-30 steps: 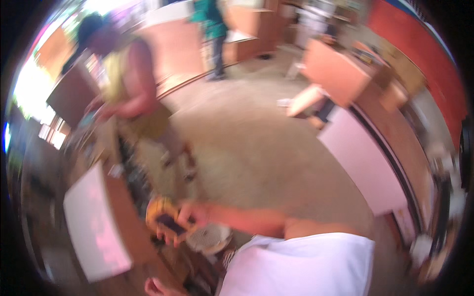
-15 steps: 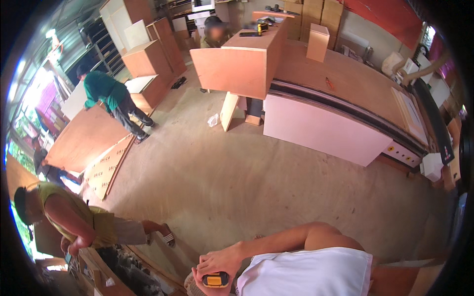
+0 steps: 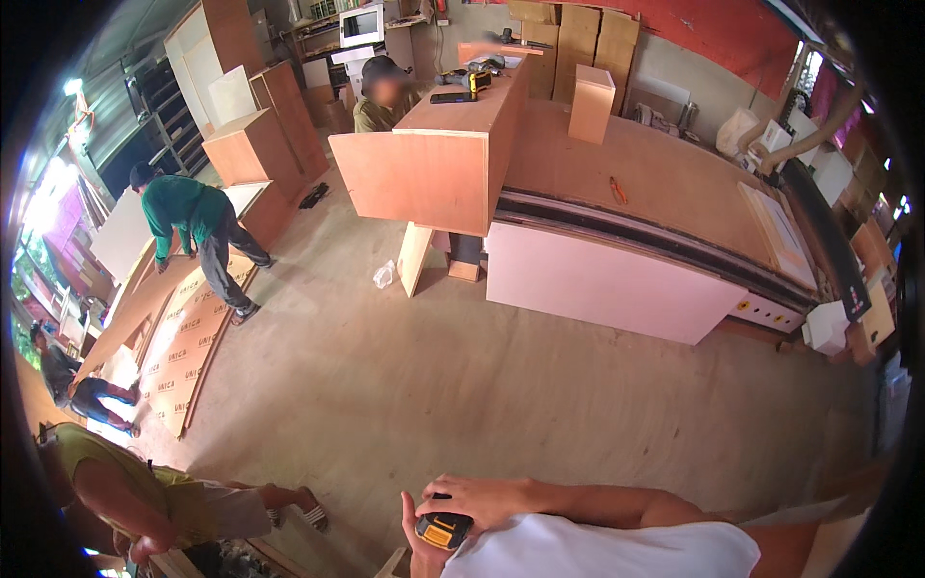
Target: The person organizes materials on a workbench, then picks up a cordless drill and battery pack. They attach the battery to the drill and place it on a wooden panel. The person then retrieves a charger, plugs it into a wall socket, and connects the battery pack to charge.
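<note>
A black-and-yellow tool (image 3: 443, 528) is held close against my white shirt at the lower middle; its exact kind does not show. My right hand (image 3: 474, 499) reaches in from the right with a bent elbow, its fingers curled over the tool's top. My left hand (image 3: 422, 557) grips the same tool from its near left side, one digit pointing up along it. Most of that hand and its forearm are cut off by the lower edge and hidden by the shirt.
At left, a green-sleeved person (image 3: 198, 217) bends over wooden sheets (image 3: 183, 352). Another person (image 3: 125, 482) leans at lower left. Ahead stand a wooden cabinet (image 3: 424, 178), with someone behind it, and a long flat machine bed (image 3: 665, 183) bearing orange-handled pliers (image 3: 618, 190).
My view has shifted, so the room sits lower and further left. The large panel by the green-sleeved person has dropped lower. Both my hands stay on the black-and-yellow tool, which has tilted.
</note>
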A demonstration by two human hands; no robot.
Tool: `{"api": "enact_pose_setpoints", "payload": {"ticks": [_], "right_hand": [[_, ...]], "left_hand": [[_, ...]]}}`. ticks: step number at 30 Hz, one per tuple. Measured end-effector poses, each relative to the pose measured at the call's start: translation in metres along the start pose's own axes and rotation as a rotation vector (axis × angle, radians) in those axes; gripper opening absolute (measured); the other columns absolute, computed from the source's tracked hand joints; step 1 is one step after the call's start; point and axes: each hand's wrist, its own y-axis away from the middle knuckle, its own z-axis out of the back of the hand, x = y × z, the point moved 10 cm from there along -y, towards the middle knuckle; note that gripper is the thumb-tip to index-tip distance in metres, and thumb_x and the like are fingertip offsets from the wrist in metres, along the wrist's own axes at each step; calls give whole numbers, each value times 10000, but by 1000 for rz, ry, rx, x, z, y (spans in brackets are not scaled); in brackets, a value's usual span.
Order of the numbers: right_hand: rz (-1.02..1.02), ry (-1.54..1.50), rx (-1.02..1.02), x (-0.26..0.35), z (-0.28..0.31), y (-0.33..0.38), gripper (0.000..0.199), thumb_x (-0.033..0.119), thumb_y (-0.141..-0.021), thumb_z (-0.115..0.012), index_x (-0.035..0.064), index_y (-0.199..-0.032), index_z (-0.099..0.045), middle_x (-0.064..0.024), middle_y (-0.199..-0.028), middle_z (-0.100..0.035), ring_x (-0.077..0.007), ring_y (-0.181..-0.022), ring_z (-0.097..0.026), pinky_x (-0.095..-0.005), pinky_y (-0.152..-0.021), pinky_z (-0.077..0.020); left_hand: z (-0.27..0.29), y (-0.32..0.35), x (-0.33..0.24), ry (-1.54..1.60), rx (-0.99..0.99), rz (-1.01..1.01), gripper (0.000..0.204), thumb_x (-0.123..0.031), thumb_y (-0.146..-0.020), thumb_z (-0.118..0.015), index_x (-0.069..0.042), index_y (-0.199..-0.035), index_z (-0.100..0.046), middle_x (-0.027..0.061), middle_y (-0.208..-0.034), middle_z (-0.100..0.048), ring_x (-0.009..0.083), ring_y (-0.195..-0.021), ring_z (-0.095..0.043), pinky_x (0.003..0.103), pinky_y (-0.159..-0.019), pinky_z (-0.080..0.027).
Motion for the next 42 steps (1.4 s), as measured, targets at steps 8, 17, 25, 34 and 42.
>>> {"api": "enact_pose_setpoints", "payload": {"ticks": [8,17,25,34,42], "right_hand": [[-246,228,-444,-102,170,-39,974,58,-722,-894,286,-1567,-466,-195,-1555,-373,-462,-1452,-401,-584,-1163,-439],[-408,53,-509,-220,368,-105,831,180,-857,-849,81,-1580,-450,-180,-1275,-670,-374,-1234,-638,-502,-1088,-501],[-515,231,-1219,-302,647,36,400,93,-927,-776,38,-1305,-656,-79,-1078,-757,-191,-1047,-732,-377,-966,-570],[-290,625,-1043,-430,1011,68,215,-59,-936,-610,43,-1103,-701,-83,-997,-645,-234,-978,-665,-355,-890,-540],[-300,805,-817,-654,1310,-96,466,-49,-941,-525,112,-1329,-728,-203,-1231,-758,-347,-1156,-722,-427,-997,-552]], "left_hand": [[-118,-141,-96,-331,252,-89,768,-590,-1028,-506,-70,-1592,-480,211,-1424,-664,397,-1312,-655,544,-1100,-554],[-227,-320,-255,-81,252,-306,643,-522,-1049,-502,-271,-1633,-411,253,-1196,-682,420,-875,-729,529,-658,-630],[-335,-422,-377,-249,352,-462,883,-534,-937,-590,-117,-1675,-344,262,-1210,-663,374,-762,-732,458,-531,-613],[-346,-525,-356,-107,130,-689,807,-541,-934,-594,-145,-1622,-446,213,-1396,-626,377,-1113,-698,519,-763,-624],[-316,-529,-126,477,-313,-928,543,-471,-938,-566,-144,-1349,-704,157,-1277,-723,392,-1094,-693,505,-765,-599]]}}
